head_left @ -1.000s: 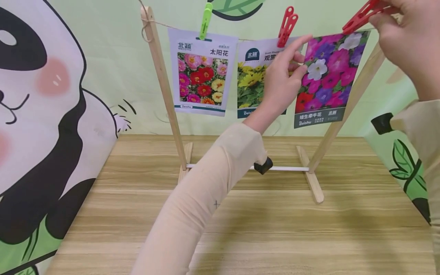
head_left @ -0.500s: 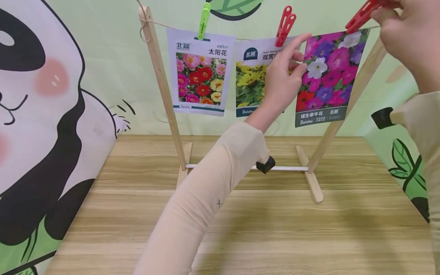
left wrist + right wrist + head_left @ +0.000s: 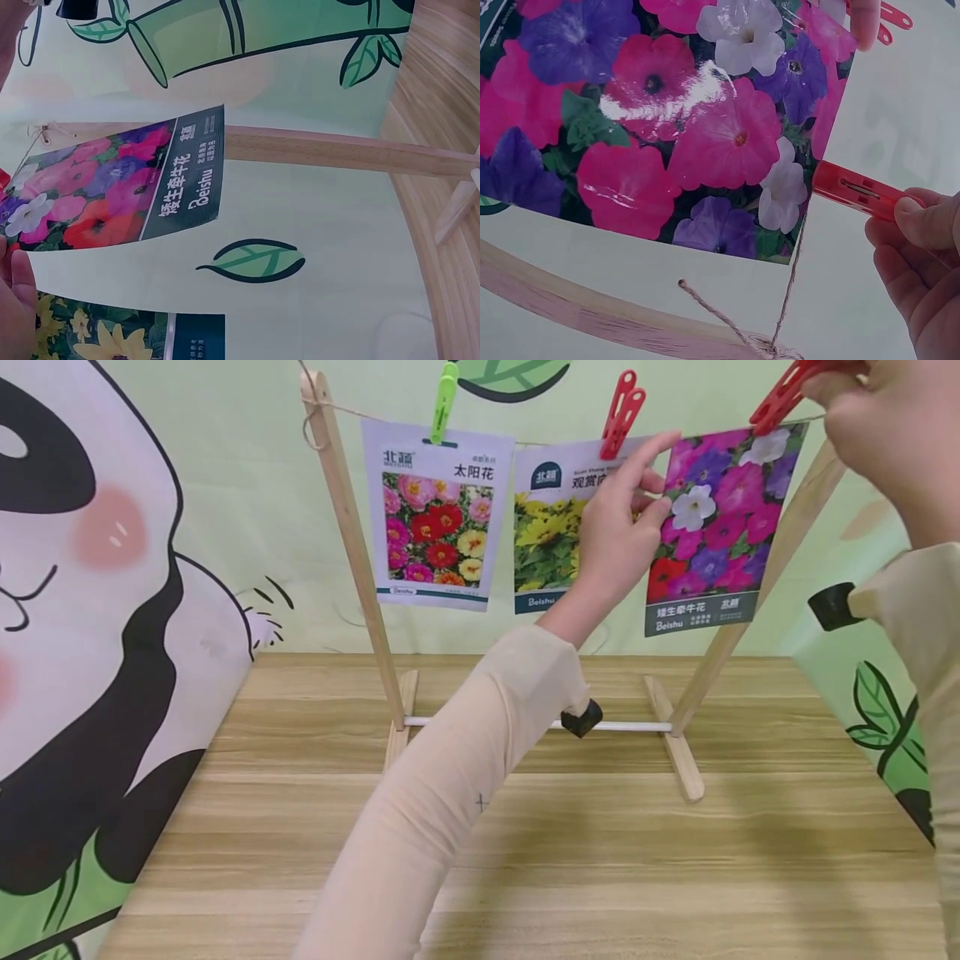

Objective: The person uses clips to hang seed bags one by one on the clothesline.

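My right hand (image 3: 892, 435) pinches a red clothespin (image 3: 783, 397) by its handles. In the right wrist view the tip of this clothespin (image 3: 855, 191) sits on the top edge of a petunia seed packet (image 3: 727, 135), by the twine. My left hand (image 3: 618, 531) holds the left edge of that seed packet (image 3: 723, 527) between thumb and fingers, index finger stretched up near its top corner. A yellow-flower packet (image 3: 543, 543), partly hidden behind my left hand, hangs under another red clothespin (image 3: 622, 418). Further left, a green clothespin (image 3: 445, 402) holds a portulaca packet (image 3: 435, 527).
The twine (image 3: 348, 412) runs between two wooden posts (image 3: 352, 552) with flat feet (image 3: 684, 768). A white rod (image 3: 633, 727) joins them low down. The stand is on a wood-grain table (image 3: 675, 877), before a backdrop with a panda (image 3: 142, 635).
The red clothespin in my right hand has turned steeper and shifted slightly right along the petunia packet's top edge. My left hand stays almost still at the packet's left edge.
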